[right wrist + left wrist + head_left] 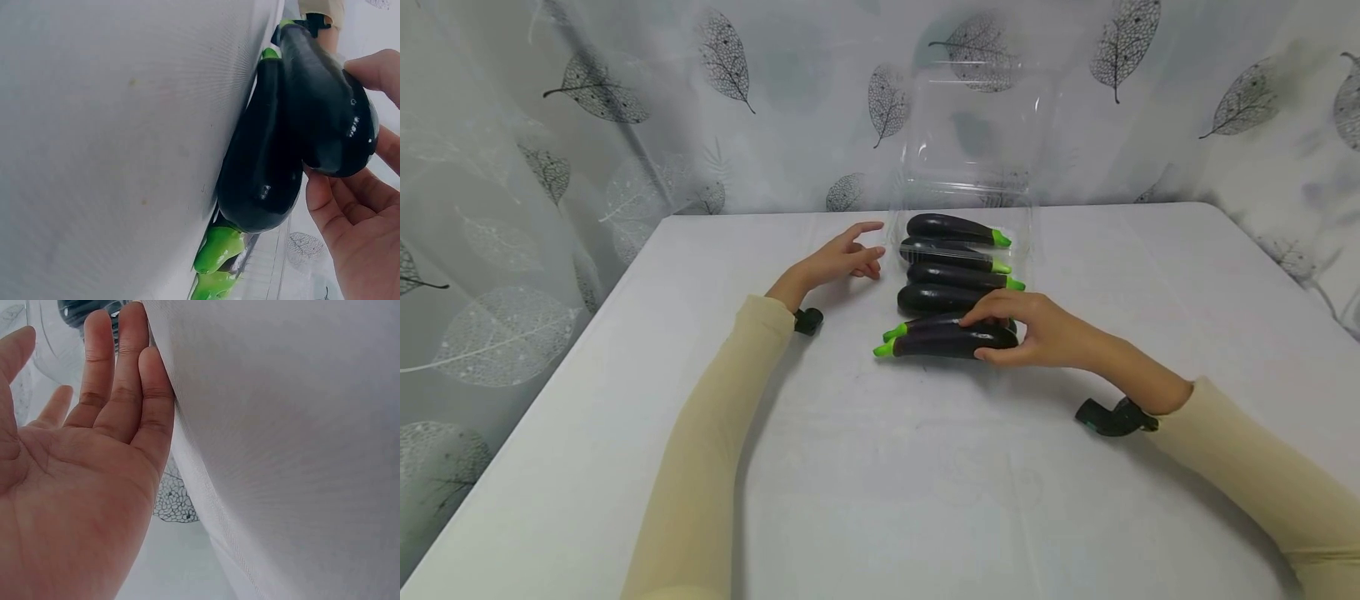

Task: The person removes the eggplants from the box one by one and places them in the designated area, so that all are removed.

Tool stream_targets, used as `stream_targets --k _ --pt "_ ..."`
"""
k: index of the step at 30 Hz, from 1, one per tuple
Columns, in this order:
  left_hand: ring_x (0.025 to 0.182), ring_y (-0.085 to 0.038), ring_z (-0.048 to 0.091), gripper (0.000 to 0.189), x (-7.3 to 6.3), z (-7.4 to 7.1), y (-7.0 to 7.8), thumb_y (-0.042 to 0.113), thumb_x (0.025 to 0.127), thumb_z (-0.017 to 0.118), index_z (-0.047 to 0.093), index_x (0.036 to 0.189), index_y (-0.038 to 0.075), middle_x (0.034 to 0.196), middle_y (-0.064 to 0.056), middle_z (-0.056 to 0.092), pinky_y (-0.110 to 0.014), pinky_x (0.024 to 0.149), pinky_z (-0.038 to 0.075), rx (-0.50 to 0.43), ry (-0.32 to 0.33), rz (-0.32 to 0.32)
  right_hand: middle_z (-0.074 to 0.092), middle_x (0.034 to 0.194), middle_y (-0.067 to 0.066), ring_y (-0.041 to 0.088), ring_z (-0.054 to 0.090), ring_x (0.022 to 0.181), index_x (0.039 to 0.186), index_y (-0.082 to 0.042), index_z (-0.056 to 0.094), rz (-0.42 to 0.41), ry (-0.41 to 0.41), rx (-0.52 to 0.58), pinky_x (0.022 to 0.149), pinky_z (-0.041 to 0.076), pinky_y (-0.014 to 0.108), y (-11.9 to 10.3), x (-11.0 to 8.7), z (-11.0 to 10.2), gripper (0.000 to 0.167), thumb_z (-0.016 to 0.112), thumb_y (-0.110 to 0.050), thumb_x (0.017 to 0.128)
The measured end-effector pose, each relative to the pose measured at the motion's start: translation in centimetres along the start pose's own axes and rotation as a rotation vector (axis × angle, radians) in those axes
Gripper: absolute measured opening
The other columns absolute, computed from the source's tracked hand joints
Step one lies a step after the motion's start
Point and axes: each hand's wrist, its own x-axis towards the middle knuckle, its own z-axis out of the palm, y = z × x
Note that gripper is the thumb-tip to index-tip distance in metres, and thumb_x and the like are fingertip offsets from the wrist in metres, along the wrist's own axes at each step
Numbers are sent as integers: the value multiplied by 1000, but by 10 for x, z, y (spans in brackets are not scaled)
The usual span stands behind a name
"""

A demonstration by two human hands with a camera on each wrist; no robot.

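Observation:
In the head view my right hand (pixel 1037 329) grips the thick end of the front eggplant (pixel 951 340), its thumb on the near side and fingers over the far side. The right wrist view shows this glossy dark eggplant (pixel 328 106) raised against a second eggplant (pixel 259 156), which lies at the white surface. Both have green stems pointing left in the head view. My left hand (pixel 842 258) reaches beside the clear plastic box (pixel 1033 237), fingers loosely spread and holding nothing. The left wrist view shows its bare palm (pixel 81 481).
Several more eggplants (pixel 955 275) lie side by side at the box, most with green stems to the right. Its transparent lid (pixel 977 125) stands raised at the back. Behind the white table (pixel 880 475) hangs a leaf-patterned curtain (pixel 805 83).

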Motion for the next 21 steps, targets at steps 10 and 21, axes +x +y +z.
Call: stream_targets --k 10,21 --pt "100 -26 67 62 0 0 0 32 102 52 21 155 18 108 -18 64 -33 91 49 7 0 -3 66 108 0 13 60 100 109 -6 70 18 -35 -34 82 49 24 -1 -3 1 39 84 -6 72" --pt "100 -25 66 63 0 0 0 34 102 52 21 155 21 110 -17 65 -30 85 48 13 -2 -14 62 112 1 16 56 104 112 -8 69 23 -72 -92 80 51 32 -8 -6 1 42 84 -5 73"
